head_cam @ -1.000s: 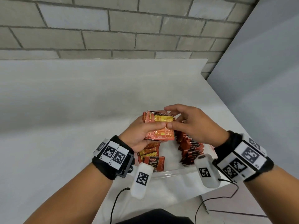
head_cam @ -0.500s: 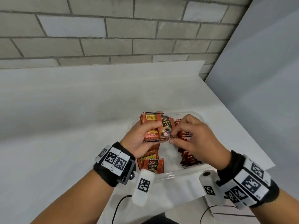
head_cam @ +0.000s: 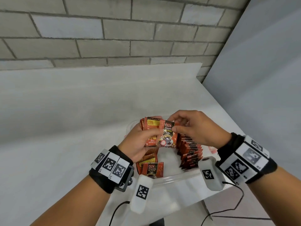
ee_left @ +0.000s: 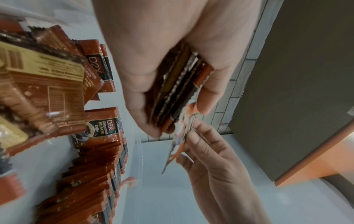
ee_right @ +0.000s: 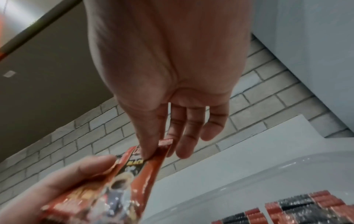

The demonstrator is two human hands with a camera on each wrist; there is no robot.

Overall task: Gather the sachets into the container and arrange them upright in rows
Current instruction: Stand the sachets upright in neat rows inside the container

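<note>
My left hand [head_cam: 140,141] grips a stack of red-brown coffee sachets [head_cam: 150,128] above the clear container [head_cam: 171,179]; in the left wrist view the stack [ee_left: 178,84] sits edge-on between thumb and fingers. My right hand [head_cam: 193,128] pinches the top right corner of one sachet [head_cam: 167,136] that faces me at the front of the stack; the right wrist view shows its thumb and forefinger on that sachet [ee_right: 139,166]. A row of sachets [head_cam: 189,150] stands on edge along the container's right side. Other sachets [head_cam: 150,169] lie loose at its left.
The container stands near the front right corner of a white table [head_cam: 65,128]. A grey brick wall [head_cam: 114,33] rises behind the table and a pale panel [head_cam: 260,79] stands to the right. Cables [head_cam: 228,209] hang below the table edge.
My right hand has drawn one sachet out to the front of the stack and turned it face up. Both hands have stayed over the container.
</note>
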